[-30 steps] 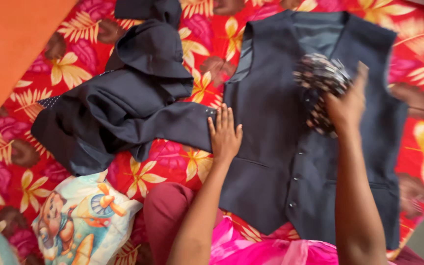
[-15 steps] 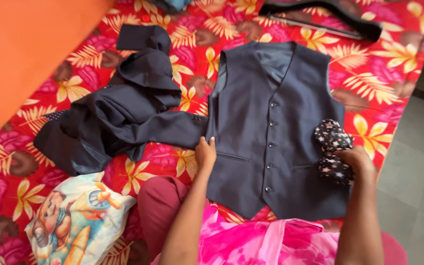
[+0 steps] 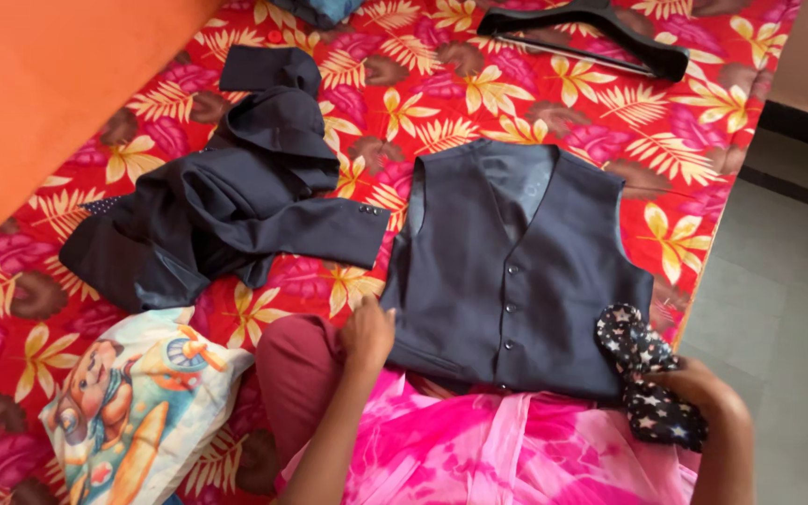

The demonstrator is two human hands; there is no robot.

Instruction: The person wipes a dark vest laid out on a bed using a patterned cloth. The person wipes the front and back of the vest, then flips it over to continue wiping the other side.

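Left hand [image 3: 367,334] rests with fingers curled on the lower corner of the dark waistcoat [image 3: 513,271], pinching its hem at about seven o'clock of the garment. Right hand [image 3: 703,388], at the waistcoat's four o'clock, is closed around a dark star-patterned cloth [image 3: 649,377] that touches the waistcoat's edge. Spread flat and buttoned, the waistcoat lies on the red floral bedsheet [image 3: 423,89]. At its nine o'clock sits a crumpled dark jacket [image 3: 222,201]; a black hanger [image 3: 591,33] lies at twelve o'clock, a cartoon-print pillow [image 3: 133,407] at eight.
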